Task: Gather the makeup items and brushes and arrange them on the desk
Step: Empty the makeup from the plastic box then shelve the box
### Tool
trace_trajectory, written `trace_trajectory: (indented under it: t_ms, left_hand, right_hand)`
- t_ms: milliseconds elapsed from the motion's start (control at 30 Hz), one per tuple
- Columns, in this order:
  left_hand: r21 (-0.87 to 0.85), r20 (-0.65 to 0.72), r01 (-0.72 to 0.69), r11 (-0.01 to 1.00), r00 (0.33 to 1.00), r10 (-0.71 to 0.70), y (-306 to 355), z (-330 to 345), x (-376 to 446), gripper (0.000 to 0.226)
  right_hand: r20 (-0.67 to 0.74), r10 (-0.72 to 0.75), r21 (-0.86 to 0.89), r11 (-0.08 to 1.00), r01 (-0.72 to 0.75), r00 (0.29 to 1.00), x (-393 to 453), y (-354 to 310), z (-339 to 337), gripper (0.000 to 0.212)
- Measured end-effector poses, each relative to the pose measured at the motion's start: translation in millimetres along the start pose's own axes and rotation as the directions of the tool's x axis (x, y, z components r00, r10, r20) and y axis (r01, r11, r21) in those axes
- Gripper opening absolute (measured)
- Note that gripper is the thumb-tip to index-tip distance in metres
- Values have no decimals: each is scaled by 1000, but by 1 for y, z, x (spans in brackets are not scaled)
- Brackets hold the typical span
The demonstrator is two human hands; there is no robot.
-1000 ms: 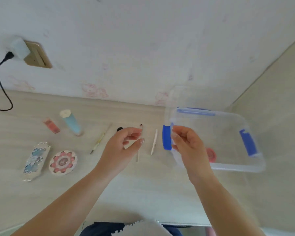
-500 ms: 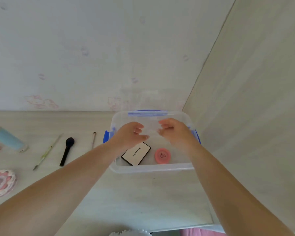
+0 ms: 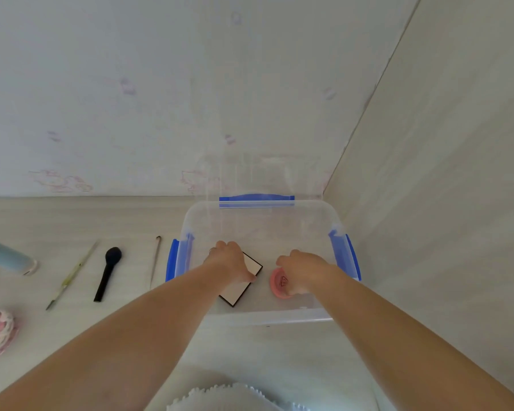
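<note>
Risk, box: the clear storage box (image 3: 258,317) may slide on the worktop (image 3: 57,221) if both hands lift together.
Risk, items: left hand (image 3: 230,259) grips the square compact (image 3: 241,287), right hand (image 3: 301,269) the pink round compact (image 3: 279,283); either may slip.
Surface: pale wood worktop, the black brush (image 3: 107,272) lies left of the box.
Room: corner of pale walls.

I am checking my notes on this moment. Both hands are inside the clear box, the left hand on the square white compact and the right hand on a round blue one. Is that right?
Not quite. In the head view the round compact under the right hand is pink, not blue; only the box has blue clips. The rest holds: both hands are inside, the left hand on the square white compact.
</note>
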State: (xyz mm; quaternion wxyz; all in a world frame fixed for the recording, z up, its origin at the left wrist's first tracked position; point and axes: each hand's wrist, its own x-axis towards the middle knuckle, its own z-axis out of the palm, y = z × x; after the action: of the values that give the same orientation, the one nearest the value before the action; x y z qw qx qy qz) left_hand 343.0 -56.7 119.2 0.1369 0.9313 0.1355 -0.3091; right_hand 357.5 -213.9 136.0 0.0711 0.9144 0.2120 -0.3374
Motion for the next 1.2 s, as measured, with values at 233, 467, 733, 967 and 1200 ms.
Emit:
trace_trajectory:
  t_ms: [233,467,733,967,1200]
  left_hand:
    - [15,-43,-3,1000,999,4,2,10,15,88]
    - [-2,-65,-16,1000,998,16,1,15,17,89]
    - [-32,-18,-11,999,1000,11,-2,16,18,77]
    - [-70,2,-55,996,998,55,-3,4,16,62]
    - [-52,-63,-138,989,989,135,1,-9,5,49]
  right_hand:
    - [24,17,-11,1000,-16,1000,20,6,-4,61]
    - [36,-12,-68,998,15,999,23,-1,-3,55]
    - [-14,-28,-57,998,27,1000,25,0,1,58]
    - [73,8,12,1000,-9,997,27,2,-2,59]
    - [-52,49,146,988,-41,997,18,12,-22,25]
